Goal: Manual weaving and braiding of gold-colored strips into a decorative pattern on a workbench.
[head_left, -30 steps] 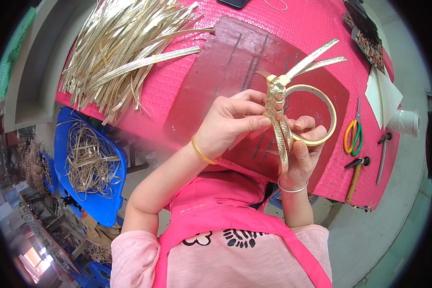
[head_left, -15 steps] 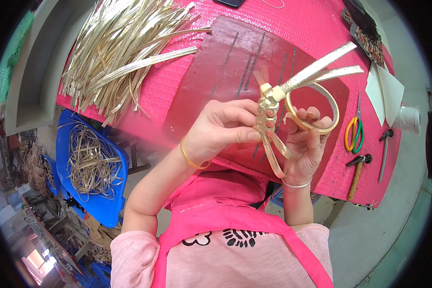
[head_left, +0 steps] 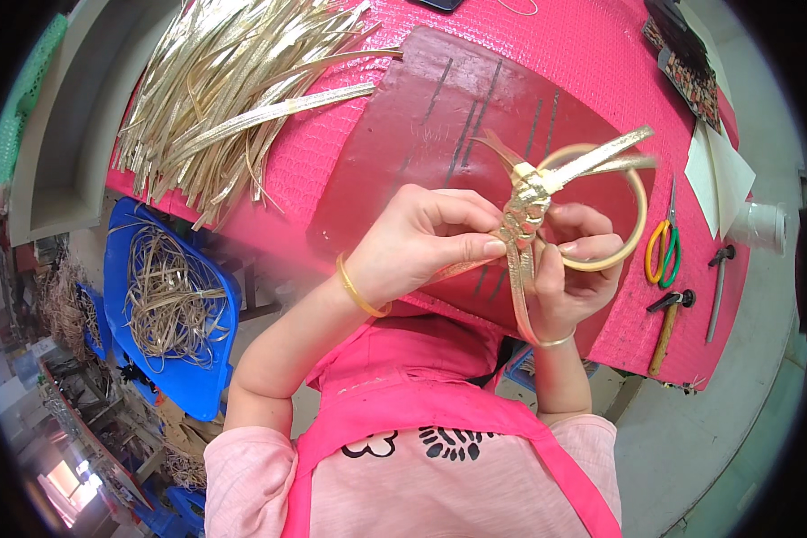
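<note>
A gold braided strap piece [head_left: 524, 204] is held above the dark red board [head_left: 394, 117], its loose strap ends pointing up to the right and hanging down. My left hand [head_left: 430, 238] is closed, pinching the lower part of the braid between thumb and fingers. On the other side, my right hand [head_left: 578, 264] has its fingers closed at the braid's lower edge, next to the hanging straps. A roll of pale yellow tape [head_left: 638, 220] hangs around the fingers of that hand. Exactly what the right fingertips grip is partly hidden behind the braid.
A heap of gold strips [head_left: 233, 90] lies at the table's left. Scissors [head_left: 663, 247] with yellow and green handles, a hammer [head_left: 666, 332] and a thin rod-like tool [head_left: 719, 291] lie at the right. A blue bin [head_left: 215, 377] with tangled strips stands left, below the table.
The braid has shifted slightly right and down. My right hand has come in against it, its fingers now closed at the straps. The tape roll has swung behind the upper strap ends.
</note>
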`<state>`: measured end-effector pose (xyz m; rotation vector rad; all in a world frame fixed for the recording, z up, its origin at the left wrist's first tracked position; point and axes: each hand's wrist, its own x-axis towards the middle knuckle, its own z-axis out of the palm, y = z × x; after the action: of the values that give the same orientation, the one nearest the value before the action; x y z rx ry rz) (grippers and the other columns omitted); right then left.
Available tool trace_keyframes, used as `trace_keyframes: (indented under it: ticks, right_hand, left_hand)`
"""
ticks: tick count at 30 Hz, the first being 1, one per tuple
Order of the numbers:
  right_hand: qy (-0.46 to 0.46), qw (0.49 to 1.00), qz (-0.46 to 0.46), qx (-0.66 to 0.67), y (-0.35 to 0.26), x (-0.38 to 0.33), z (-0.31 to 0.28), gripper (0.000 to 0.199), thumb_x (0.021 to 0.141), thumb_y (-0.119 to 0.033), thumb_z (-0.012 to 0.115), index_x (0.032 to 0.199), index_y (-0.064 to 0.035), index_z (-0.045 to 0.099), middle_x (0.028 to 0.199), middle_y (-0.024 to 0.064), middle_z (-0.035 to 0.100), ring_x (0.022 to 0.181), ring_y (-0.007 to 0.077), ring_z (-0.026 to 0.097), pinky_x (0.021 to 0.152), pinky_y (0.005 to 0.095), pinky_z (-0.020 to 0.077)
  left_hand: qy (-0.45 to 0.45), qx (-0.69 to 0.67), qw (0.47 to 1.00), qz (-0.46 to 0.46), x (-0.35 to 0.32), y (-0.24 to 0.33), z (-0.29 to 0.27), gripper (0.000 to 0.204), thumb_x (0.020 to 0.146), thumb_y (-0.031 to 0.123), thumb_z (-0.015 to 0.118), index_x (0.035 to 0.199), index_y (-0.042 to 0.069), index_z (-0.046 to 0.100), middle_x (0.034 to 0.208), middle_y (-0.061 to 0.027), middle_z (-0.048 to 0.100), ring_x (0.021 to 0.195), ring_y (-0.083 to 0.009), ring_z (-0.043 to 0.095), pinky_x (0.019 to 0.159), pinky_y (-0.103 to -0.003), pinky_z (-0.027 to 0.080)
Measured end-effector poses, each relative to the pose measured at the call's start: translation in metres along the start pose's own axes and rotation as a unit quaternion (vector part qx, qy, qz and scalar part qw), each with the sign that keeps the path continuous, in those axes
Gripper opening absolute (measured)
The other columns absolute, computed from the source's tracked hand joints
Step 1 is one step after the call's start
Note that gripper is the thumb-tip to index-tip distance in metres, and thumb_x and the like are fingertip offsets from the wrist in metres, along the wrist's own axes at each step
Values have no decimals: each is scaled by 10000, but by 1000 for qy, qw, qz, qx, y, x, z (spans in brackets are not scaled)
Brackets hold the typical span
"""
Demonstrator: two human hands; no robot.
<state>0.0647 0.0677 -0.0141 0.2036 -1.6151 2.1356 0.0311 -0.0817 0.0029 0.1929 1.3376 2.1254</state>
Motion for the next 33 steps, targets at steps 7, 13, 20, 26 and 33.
trace_keyframes:
  ticks: [7,13,20,26,33]
  right_hand:
    - [-119,943,-211,-229,23,27,-10,180,668,43,543,730,-26,388,732,96,539,572,121,462,520,231,401]
    - [-176,965,193,-37,1,29,-1,60,752,-16,509,802,-1,480,683,6,515,630,51,467,565,193,379]
    - [-53,968,156,-187,-14,40,-19,109,800,-62,520,716,5,503,625,-14,491,553,45,428,484,184,335]
    - [-102,939,328,16,-14,8,12,69,760,-32,572,768,0,511,687,33,547,611,80,523,527,174,407]
    - [-33,958,283,39,13,9,21,95,762,-38,571,751,44,524,643,63,540,553,101,505,515,197,419]
  left_hand:
    - [6,140,990,28,-9,16,-2,114,715,39,605,803,-34,607,758,-57,569,710,-93,520,632,-212,417]
    - [-10,178,979,98,-9,20,-9,118,719,34,600,808,-43,602,770,-63,568,717,-103,531,637,-211,423]
    - [192,-30,981,-16,-4,10,-10,171,778,75,551,888,-56,557,691,-87,581,565,-135,572,498,-207,459]
    - [203,-23,978,35,11,-11,-2,193,798,96,531,903,-65,548,630,-72,549,460,-108,515,412,-190,401]
    - [185,-15,980,71,1,-14,0,206,838,65,444,982,-67,510,737,-71,558,579,-82,522,501,-178,405]
